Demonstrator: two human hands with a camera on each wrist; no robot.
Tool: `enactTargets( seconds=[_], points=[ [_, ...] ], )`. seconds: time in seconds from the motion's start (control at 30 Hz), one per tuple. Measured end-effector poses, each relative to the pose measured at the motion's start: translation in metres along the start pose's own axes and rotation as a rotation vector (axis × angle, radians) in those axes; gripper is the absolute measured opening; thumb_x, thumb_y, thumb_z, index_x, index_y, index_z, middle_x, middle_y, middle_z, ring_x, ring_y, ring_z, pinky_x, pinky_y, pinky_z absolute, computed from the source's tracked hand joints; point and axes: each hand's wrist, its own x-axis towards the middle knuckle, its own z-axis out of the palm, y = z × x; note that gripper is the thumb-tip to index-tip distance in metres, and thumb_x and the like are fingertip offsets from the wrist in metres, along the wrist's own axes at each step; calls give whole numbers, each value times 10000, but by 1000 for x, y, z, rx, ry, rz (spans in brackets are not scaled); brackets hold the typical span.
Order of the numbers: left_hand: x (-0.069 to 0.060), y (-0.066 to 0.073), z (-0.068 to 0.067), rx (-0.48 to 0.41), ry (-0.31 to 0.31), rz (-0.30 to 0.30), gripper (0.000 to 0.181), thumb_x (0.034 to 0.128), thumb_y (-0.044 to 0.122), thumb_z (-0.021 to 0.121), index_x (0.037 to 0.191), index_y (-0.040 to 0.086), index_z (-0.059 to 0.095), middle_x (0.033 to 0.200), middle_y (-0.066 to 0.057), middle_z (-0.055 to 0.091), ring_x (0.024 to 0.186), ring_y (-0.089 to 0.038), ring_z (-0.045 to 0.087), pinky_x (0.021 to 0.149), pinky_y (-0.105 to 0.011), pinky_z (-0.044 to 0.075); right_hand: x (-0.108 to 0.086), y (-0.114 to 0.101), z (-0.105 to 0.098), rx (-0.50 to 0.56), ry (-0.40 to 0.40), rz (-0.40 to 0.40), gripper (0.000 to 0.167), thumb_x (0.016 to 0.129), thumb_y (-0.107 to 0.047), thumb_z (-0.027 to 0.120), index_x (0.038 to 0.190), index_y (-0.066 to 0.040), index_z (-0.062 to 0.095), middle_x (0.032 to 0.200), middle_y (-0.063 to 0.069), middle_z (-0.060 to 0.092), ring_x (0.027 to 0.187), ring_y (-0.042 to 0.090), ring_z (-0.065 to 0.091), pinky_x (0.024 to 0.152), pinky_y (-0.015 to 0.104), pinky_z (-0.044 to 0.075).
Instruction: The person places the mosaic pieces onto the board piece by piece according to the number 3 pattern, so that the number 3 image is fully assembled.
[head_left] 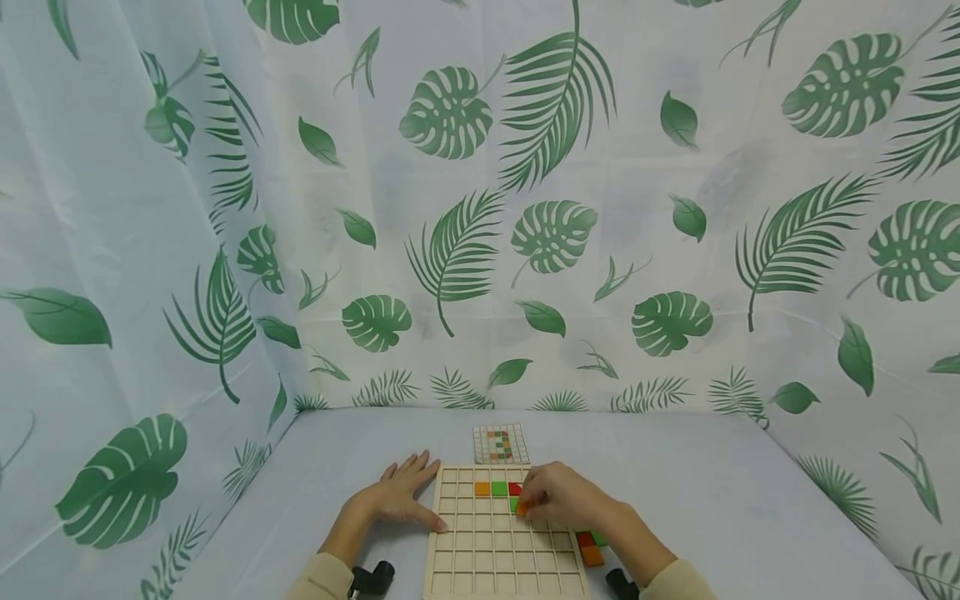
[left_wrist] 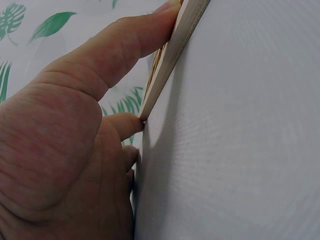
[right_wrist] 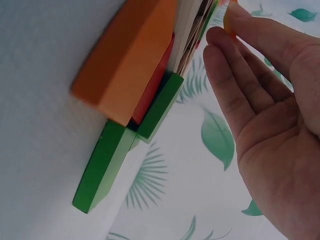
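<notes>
Farthest left, the left hand [head_left: 397, 498] is lying at about ten o'clock of the board [head_left: 463, 562], its fingers spread apart and clamped on nothing. Its thumb is pressing the board's near-left edge while a forefinger is touching the far corner, probably to stop the board from sliding.

Inside the grid, toward eleven o'clock, an orange tile [head_left: 482, 489] is sitting in a far row; a green tile [head_left: 499, 489] and a red tile [head_left: 514, 489] are following it rightward. A small patterned card [head_left: 501, 444] is lying at twelve o'clock, just past the far edge, seemingly so its coloured squares are facing the person uncovered. A second green tile [head_left: 513, 504] is resting one row nearer, under the red one.

Toward one o'clock, the right hand [head_left: 562, 496] is pinching another orange tile [head_left: 523, 507], thumb and fingertips together on it; the light hold is presumably suiting so small a cell.

Around three to four o'clock, off the board's right edge, a loose red tile [head_left: 584, 540], a loose orange tile [head_left: 592, 557] and two loose green tiles [right_wrist: 102, 167] are lying bunched, likely for short reaching.
</notes>
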Motion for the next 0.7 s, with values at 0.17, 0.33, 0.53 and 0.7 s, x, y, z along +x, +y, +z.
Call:
enactTargets(
  seconds=[0.17,0.33,0.53,0.7],
  points=[
    [-3,5,-2,-5,-2,-5,1280,644,772,804,1649,150,312,1749,-152,142,1627,-393,82,1289,-652,11,0,-1,1,19,-25,-7,136,867,-113,843,1002,-132,845,985,-83,745,832,-22,634,718,188,571],
    [-5,7,-3,-12,8,-2,1283,635,768,812,1646,148,323,1746,-165,149,1623,-407,83,1285,-658,3,-1,-2,2,33,-32,-17,127,858,-94,846,982,-124,845,976,-77,749,837,-17,638,717,186,574],
    [-8,11,-6,-12,13,7,1268,644,756,816,1642,143,332,1742,-173,162,1618,-417,103,1282,-665,18,-1,-2,4,44,-51,-23,104,852,-78,848,925,-151,840,944,-102,738,802,-31,616,703,184,568],
    [-8,12,-7,-9,5,4,1260,651,735,823,1642,134,329,1740,-187,161,1615,-429,102,1276,-677,18,0,-3,5,30,-61,-9,93,849,-103,858,917,-165,839,938,-119,741,809,-40,617,708,179,559]
  ],
)
